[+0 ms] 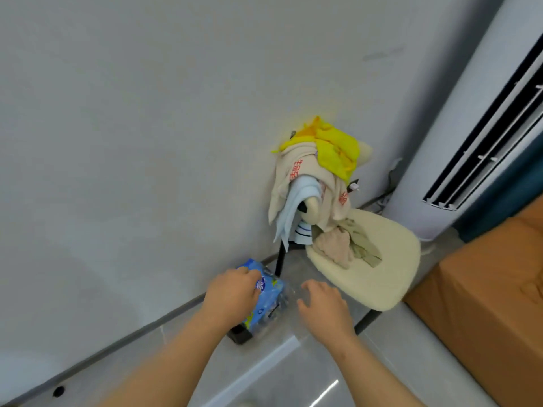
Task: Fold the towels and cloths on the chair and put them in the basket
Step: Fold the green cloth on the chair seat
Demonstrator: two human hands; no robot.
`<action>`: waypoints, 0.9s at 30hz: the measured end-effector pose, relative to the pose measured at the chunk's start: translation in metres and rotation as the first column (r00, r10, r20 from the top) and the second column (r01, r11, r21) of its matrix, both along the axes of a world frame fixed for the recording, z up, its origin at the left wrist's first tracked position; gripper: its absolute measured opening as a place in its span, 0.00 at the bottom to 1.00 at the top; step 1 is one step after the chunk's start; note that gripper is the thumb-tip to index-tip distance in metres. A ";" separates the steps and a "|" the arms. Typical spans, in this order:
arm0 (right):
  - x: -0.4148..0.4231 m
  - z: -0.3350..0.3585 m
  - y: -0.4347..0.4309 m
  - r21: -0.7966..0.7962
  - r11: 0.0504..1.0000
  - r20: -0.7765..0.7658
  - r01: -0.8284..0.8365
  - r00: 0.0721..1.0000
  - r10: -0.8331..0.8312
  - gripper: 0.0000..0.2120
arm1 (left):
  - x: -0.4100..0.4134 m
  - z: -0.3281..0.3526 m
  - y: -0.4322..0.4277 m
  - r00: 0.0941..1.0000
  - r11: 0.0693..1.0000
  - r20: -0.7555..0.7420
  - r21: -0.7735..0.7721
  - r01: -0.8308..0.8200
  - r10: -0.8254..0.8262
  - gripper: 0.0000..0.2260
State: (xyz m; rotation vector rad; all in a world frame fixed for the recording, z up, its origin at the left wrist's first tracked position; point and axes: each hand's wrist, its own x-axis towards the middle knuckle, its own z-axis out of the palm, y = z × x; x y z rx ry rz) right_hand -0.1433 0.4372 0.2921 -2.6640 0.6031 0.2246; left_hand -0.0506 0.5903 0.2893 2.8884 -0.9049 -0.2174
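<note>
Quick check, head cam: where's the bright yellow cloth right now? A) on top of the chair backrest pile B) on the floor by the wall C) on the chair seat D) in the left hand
A: the bright yellow cloth sits at the top of the pile draped over the backrest of the cream padded chair, above the beige towel with red print.

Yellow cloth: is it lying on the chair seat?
No, the yellow cloth sits atop the pile over the chair back, above the seat.

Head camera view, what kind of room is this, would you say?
Probably a corner of a home living room or bedroom: a cushioned chair piled with towels stands against a plain wall, beside a tall standing air conditioner, on a glossy tiled floor.
</note>
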 end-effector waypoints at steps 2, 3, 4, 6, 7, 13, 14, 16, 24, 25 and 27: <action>0.011 -0.006 -0.042 -0.011 1.000 -0.013 0.022 1.000 -0.022 0.16 | 0.022 -0.007 -0.045 0.996 0.997 0.043 0.020 0.081 -0.082 0.15; 0.018 -0.009 -0.063 -0.024 0.999 -0.016 0.034 0.999 -0.035 0.16 | 0.034 -0.011 -0.069 0.992 0.993 0.056 0.023 0.115 -0.116 0.14; 0.027 -0.012 -0.084 -0.042 0.998 -0.019 0.046 0.999 -0.047 0.17 | 0.046 -0.014 -0.093 0.987 0.989 0.063 0.026 0.145 -0.146 0.14; 0.045 -0.016 -0.126 -0.076 0.995 -0.036 0.070 0.997 -0.073 0.19 | 0.067 -0.018 -0.141 0.977 0.978 0.053 0.036 0.204 -0.205 0.14; 0.055 -0.017 -0.146 -0.085 0.993 -0.046 0.082 0.995 -0.086 0.20 | 0.074 -0.020 -0.164 0.967 0.968 0.047 0.030 0.248 -0.249 0.14; 0.102 -0.016 -0.251 -0.125 0.984 -0.077 0.130 0.987 -0.140 0.25 | 0.123 -0.034 -0.284 0.884 0.882 0.069 -0.073 0.466 -0.462 0.16; 0.108 -0.019 -0.268 -0.117 0.985 -0.093 0.128 0.986 -0.139 0.26 | 0.130 -0.037 -0.300 0.876 0.876 0.059 -0.034 0.481 -0.478 0.18; 0.119 -0.030 -0.304 -0.104 0.989 -0.128 0.110 0.984 -0.123 0.26 | 0.142 -0.052 -0.330 0.899 0.900 0.047 -0.012 0.436 -0.435 0.23; 0.171 -0.091 -0.455 0.000 0.975 -0.305 -0.223 0.929 0.212 0.29 | 0.153 -0.115 -0.452 0.992 0.974 -0.050 0.189 0.125 -0.118 0.31; 0.175 -0.097 -0.473 0.021 0.958 -0.330 -0.285 0.903 0.275 0.29 | 0.147 -0.125 -0.463 0.996 0.981 -0.068 0.183 0.066 -0.054 0.33; 0.182 -0.108 -0.506 0.057 0.919 -0.372 -0.389 0.846 0.381 0.30 | 0.134 -0.146 -0.480 0.997 0.976 -0.072 0.216 0.011 0.004 0.37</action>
